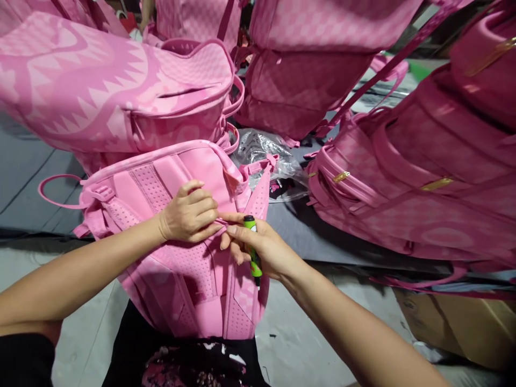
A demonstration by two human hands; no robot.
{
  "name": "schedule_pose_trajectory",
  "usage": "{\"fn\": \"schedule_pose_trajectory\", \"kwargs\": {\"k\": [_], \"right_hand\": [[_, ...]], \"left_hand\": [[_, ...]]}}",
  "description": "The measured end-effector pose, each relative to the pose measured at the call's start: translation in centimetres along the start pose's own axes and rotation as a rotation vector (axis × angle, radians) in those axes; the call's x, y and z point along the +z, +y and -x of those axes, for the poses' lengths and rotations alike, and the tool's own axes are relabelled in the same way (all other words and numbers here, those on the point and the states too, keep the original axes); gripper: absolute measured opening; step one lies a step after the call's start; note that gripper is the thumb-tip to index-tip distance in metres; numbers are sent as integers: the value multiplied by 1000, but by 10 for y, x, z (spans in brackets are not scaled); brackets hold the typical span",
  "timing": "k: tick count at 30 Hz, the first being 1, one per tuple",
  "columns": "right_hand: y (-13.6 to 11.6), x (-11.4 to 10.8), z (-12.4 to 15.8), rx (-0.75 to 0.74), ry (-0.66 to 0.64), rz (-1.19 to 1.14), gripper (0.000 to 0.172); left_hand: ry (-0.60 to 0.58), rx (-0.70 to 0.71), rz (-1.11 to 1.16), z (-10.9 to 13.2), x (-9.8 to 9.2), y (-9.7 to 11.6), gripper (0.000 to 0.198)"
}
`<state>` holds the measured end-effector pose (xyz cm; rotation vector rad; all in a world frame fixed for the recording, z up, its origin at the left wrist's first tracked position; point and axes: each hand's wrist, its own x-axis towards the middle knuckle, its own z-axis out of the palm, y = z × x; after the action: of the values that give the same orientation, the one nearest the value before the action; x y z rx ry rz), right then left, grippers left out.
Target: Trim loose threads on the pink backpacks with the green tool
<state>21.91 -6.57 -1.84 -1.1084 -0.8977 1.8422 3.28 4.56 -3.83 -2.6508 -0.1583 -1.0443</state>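
A pink backpack [177,166] leans against the table edge, its padded back panel and straps facing me. My left hand [192,213] is closed on the fabric at the middle of the panel, knuckles up. Close beside it on the right, my right hand [258,242] pinches a fold of the same fabric between thumb and forefinger. A green marker [252,250] with a black end sits in my right hand, its dark tip pointing down. The fingertips of both hands nearly meet at the fold.
Pink backpacks lie at the left [100,80], stand at the back [298,75] and pile up at the right [435,161]. A clear plastic bag [262,150] lies on the grey table [290,226]. Below right is a cardboard box [455,322].
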Motion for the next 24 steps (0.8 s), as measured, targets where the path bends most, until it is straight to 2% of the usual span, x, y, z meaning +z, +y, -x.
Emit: {"fn": "schedule_pose_trajectory", "kwargs": {"k": [2, 6, 9, 14, 16, 18, 19, 21, 22, 24], "right_hand": [[-3, 1, 2, -11, 9, -10, 52], [-4, 0, 6, -80, 209, 211, 36], [-6, -2, 2, -10, 145, 247, 30], [-13, -4, -8, 73, 10, 114, 30], [-13, -2, -8, 73, 51, 117, 31], [-11, 0, -7, 28, 147, 225, 24], [-11, 1, -6, 12, 193, 286, 19], [-15, 4, -6, 42, 226, 341, 6], [-18, 6, -7, 90, 198, 337, 5], [-28, 14, -12, 200, 117, 289, 17]], "left_hand": [[-5, -6, 15, 1, -1, 0, 14], [-20, -23, 27, 2, -1, 0, 15], [-14, -31, 22, 2, 0, -1, 13], [-32, -46, 25, -1, 3, -2, 12], [-63, -30, 20, -3, -1, -4, 11], [-91, -21, -15, -5, -9, -10, 13], [-85, -52, -55, -4, -14, -15, 19], [-30, -233, -177, -1, -26, -25, 38], [5, -365, -235, 2, -31, -31, 48], [34, -596, -290, 9, -36, -40, 61]]}}
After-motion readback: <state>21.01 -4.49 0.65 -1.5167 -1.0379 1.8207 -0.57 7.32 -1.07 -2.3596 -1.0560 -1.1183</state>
